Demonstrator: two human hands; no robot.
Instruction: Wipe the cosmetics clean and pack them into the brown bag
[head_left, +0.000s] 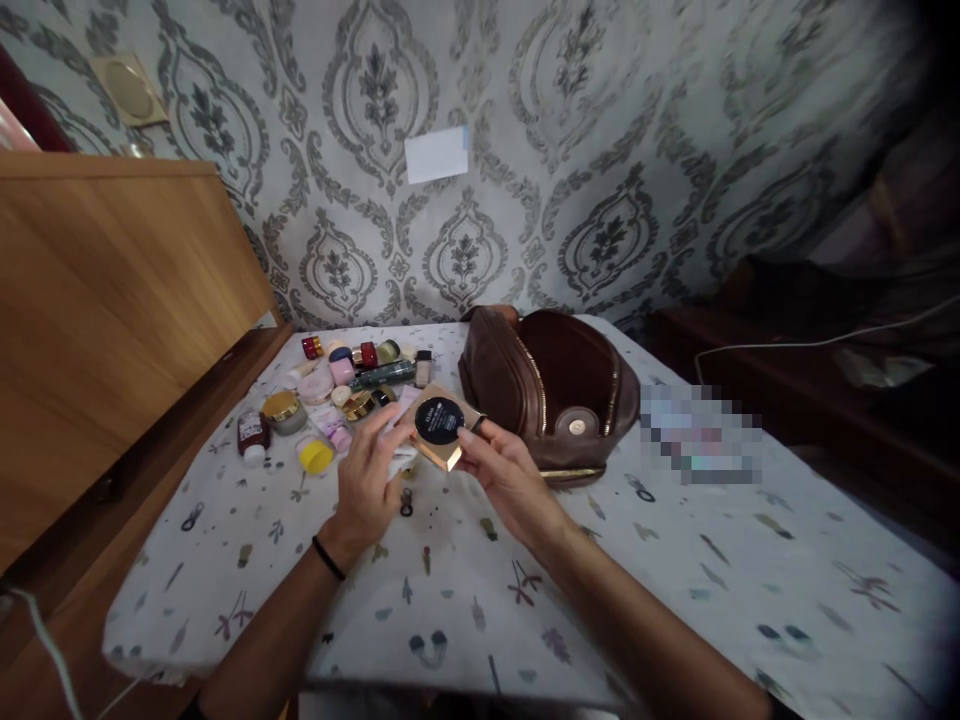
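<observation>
Clearly, the gold case (448,440) bears a black label (439,420) (illegible).

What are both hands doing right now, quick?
Left hand: fingers curled at the gold case's left edge, a white item beneath; its grip cannot be told.
Right hand: closed, holding the gold case.

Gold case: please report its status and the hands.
Right hand grips gold case. Left hand at its edge, grip unclear. Open brown bag near right hand, not covering case.
</observation>
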